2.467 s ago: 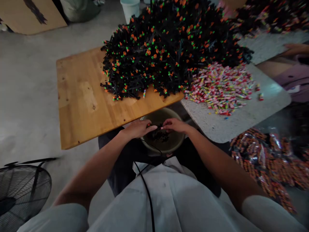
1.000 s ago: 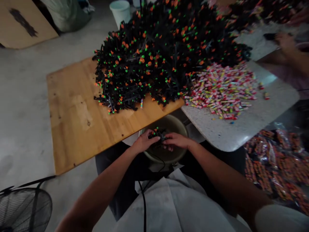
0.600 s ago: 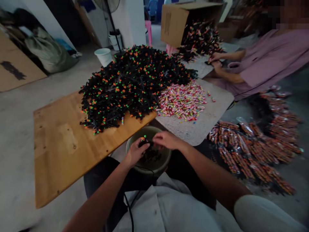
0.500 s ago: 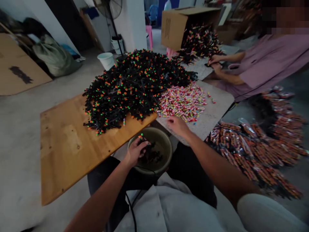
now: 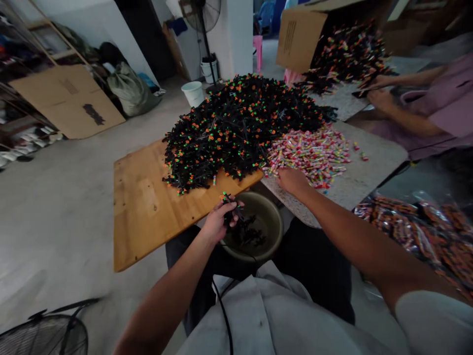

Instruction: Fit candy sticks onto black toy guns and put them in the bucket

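Note:
My left hand (image 5: 217,221) is closed around a black plastic piece with an orange and green tip (image 5: 226,199), held above a basin (image 5: 276,235). More black pieces (image 5: 247,231) lie inside the basin, between my knees. My right hand (image 5: 293,181) reaches to the near edge of a pile of small pink, red and yellow tubes (image 5: 314,154); its fingertips are hidden against the pile. A large heap of black pieces with orange and green tips (image 5: 236,128) rises behind both hands.
The heap spreads over a wooden board (image 5: 144,212) and a grey tabletop (image 5: 380,153). At the right sits a co-worker in a pink top (image 5: 454,103), near a cardboard box (image 5: 299,42) spilling similar pieces. Clear-bagged items (image 5: 414,222) lie low on the right; a fan (image 5: 44,335) stands bottom left.
The view has swung left, so everything sits further right. My right hand has moved forward to the pink tubes' edge. My left hand still holds the black piece, now raised slightly toward the board.

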`<act>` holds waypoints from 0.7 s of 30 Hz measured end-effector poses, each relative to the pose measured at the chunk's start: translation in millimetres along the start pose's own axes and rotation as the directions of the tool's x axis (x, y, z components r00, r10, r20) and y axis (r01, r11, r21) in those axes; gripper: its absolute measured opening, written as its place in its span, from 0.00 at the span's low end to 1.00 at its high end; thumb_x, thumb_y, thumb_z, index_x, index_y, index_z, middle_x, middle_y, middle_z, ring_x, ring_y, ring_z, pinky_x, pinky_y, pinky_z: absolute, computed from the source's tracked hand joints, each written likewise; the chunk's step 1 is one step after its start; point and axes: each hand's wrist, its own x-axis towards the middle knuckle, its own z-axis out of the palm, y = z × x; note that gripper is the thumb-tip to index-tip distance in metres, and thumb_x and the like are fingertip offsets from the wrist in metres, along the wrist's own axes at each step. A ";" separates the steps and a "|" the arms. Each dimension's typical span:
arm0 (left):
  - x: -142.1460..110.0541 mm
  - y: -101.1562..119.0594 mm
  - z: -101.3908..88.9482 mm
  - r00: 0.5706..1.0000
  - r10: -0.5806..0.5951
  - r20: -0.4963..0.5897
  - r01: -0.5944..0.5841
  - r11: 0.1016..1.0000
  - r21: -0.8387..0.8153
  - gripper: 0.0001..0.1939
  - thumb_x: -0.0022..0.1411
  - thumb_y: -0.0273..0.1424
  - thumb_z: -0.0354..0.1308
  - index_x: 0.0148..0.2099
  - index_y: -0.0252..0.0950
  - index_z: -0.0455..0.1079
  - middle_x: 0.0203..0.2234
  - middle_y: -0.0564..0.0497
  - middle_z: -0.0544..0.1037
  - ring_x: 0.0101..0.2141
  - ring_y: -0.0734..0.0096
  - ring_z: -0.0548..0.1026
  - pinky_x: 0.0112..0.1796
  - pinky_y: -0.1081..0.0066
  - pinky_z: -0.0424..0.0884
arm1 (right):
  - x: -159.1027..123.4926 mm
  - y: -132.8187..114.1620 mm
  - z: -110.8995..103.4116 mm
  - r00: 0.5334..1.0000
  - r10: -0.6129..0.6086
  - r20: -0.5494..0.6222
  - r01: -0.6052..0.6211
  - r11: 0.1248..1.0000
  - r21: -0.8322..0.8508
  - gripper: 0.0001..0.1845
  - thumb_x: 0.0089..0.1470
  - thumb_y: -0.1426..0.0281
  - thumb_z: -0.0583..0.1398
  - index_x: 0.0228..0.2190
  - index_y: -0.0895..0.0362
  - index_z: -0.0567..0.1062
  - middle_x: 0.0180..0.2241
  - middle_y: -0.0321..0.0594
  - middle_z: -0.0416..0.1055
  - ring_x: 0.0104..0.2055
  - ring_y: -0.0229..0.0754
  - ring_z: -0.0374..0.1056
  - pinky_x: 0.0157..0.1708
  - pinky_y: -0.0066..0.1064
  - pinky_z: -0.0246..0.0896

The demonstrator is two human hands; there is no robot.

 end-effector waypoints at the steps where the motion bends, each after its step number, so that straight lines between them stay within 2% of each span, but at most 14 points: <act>1: -0.9 2.0 0.0 1.000 0.006 -0.005 -0.006 1.000 -0.023 0.26 0.46 0.34 0.76 0.45 0.36 0.70 0.37 0.49 0.83 0.20 0.79 0.70 0.16 0.78 0.56 | -1.8 -2.3 -2.2 1.000 0.019 -0.012 -0.019 0.999 0.049 0.11 0.60 0.72 0.60 0.41 0.62 0.82 0.44 0.57 0.82 0.48 0.58 0.77 0.45 0.39 0.67; 3: -1.6 5.0 -0.2 0.999 0.026 -0.023 -0.028 0.998 -0.060 0.25 0.46 0.33 0.75 0.44 0.36 0.70 0.36 0.49 0.82 0.20 0.79 0.71 0.17 0.78 0.56 | -12.6 -11.0 -7.3 0.998 0.052 -0.041 -0.046 0.987 0.153 0.08 0.60 0.70 0.61 0.38 0.60 0.81 0.39 0.52 0.82 0.43 0.54 0.77 0.42 0.37 0.68; 5: -0.9 6.4 -0.5 0.998 0.042 -0.042 -0.046 0.996 -0.080 0.24 0.47 0.33 0.74 0.44 0.36 0.70 0.36 0.49 0.82 0.21 0.79 0.71 0.17 0.77 0.57 | -33.8 -25.7 -12.3 0.997 0.043 -0.056 -0.020 0.932 0.362 0.08 0.62 0.66 0.60 0.36 0.56 0.78 0.31 0.44 0.80 0.34 0.47 0.76 0.35 0.34 0.68; 6: 0.0 6.6 -0.5 0.998 0.049 -0.048 -0.053 0.995 -0.082 0.23 0.48 0.33 0.74 0.44 0.36 0.70 0.36 0.49 0.82 0.21 0.78 0.71 0.17 0.77 0.58 | -47.5 -35.0 -14.3 0.998 0.028 -0.061 0.010 0.836 0.548 0.08 0.63 0.63 0.60 0.36 0.55 0.76 0.27 0.39 0.77 0.28 0.43 0.73 0.30 0.32 0.66; 8: 2.2 6.2 0.0 0.996 0.068 -0.054 -0.071 0.995 -0.069 0.22 0.50 0.35 0.73 0.45 0.36 0.70 0.36 0.48 0.83 0.21 0.77 0.72 0.18 0.77 0.59 | -77.4 -55.7 -16.7 0.998 -0.045 -0.051 0.067 0.478 0.876 0.10 0.63 0.60 0.59 0.34 0.52 0.71 0.20 0.33 0.71 0.20 0.40 0.66 0.24 0.32 0.64; 9: 3.4 5.7 0.7 0.995 0.077 -0.056 -0.080 0.996 -0.050 0.22 0.51 0.36 0.72 0.45 0.35 0.70 0.35 0.47 0.83 0.22 0.76 0.72 0.18 0.76 0.60 | -91.6 -66.3 -16.6 0.996 -0.078 -0.045 0.067 0.316 0.946 0.10 0.62 0.58 0.61 0.35 0.51 0.70 0.21 0.32 0.71 0.19 0.39 0.65 0.23 0.32 0.64; 10: 4.5 5.1 1.5 0.995 0.086 -0.057 -0.087 0.996 -0.024 0.21 0.52 0.38 0.71 0.45 0.35 0.71 0.34 0.47 0.83 0.22 0.75 0.73 0.19 0.76 0.61 | -104.3 -76.4 -15.6 0.995 -0.091 -0.036 0.053 0.195 0.979 0.12 0.61 0.57 0.63 0.37 0.50 0.69 0.22 0.31 0.72 0.19 0.38 0.66 0.22 0.32 0.64; 12: 6.3 3.4 3.3 0.992 0.112 -0.062 -0.111 0.993 0.028 0.22 0.53 0.40 0.70 0.44 0.34 0.71 0.32 0.46 0.83 0.22 0.74 0.74 0.19 0.74 0.62 | -122.9 -93.5 -10.7 0.997 -0.072 -0.010 0.013 0.045 0.999 0.16 0.59 0.55 0.65 0.38 0.50 0.66 0.25 0.32 0.75 0.20 0.38 0.67 0.22 0.32 0.64; 15: 7.5 1.4 5.0 0.982 0.173 -0.081 -0.170 0.984 0.047 0.24 0.52 0.41 0.70 0.47 0.35 0.69 0.35 0.46 0.85 0.21 0.74 0.74 0.19 0.74 0.64 | -134.6 -107.7 0.6 0.999 -0.043 0.030 -0.032 -0.038 0.999 0.19 0.57 0.54 0.67 0.38 0.50 0.65 0.27 0.32 0.77 0.21 0.38 0.69 0.22 0.31 0.66; 17: 7.3 1.2 5.1 0.977 0.198 -0.083 -0.196 0.980 0.031 0.26 0.52 0.40 0.71 0.49 0.36 0.68 0.38 0.46 0.85 0.20 0.75 0.75 0.18 0.75 0.64 | -136.2 -110.6 6.8 0.998 -0.040 0.044 -0.046 -0.049 0.998 0.18 0.57 0.54 0.67 0.39 0.50 0.68 0.28 0.33 0.77 0.21 0.38 0.69 0.23 0.32 0.67; 21: 5.3 3.3 4.3 0.983 0.178 -0.052 -0.177 0.984 0.017 0.26 0.52 0.40 0.70 0.49 0.34 0.70 0.39 0.46 0.85 0.20 0.74 0.76 0.16 0.75 0.63 | -136.8 -110.0 10.9 0.997 -0.057 0.046 -0.049 -0.051 0.998 0.18 0.58 0.55 0.67 0.43 0.52 0.74 0.31 0.35 0.78 0.23 0.37 0.70 0.25 0.32 0.68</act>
